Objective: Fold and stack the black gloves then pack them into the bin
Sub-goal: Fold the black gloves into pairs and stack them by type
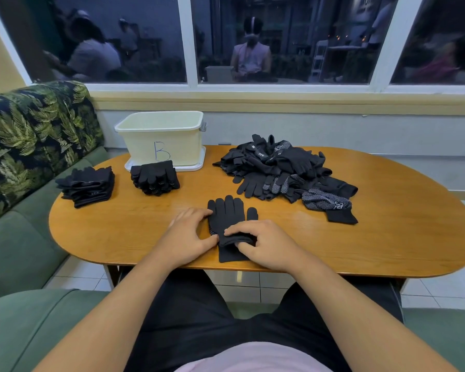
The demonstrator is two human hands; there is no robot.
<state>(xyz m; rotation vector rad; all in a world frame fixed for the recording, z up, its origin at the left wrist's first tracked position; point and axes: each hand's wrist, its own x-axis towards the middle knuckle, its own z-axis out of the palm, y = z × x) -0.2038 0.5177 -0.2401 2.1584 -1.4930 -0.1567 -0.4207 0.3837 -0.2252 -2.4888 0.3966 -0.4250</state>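
Note:
A black glove pair (230, 216) lies flat near the front edge of the wooden table (387, 237), fingers pointing away from me. My right hand (261, 244) pinches its bunched cuff. My left hand (189, 232) rests at the glove's left edge, thumb touching the fabric, fingers relaxed. Two stacks of folded gloves (87, 186) (155, 178) sit at the left. A loose pile of unfolded gloves (282, 170) lies at the back right. The cream bin (161, 135), marked B, stands behind the stacks.
The bin stands on a white lid or tray (200, 163). A green sofa with a leaf-print cushion (30, 140) runs along the left. A window with dark reflections fills the wall behind the table.

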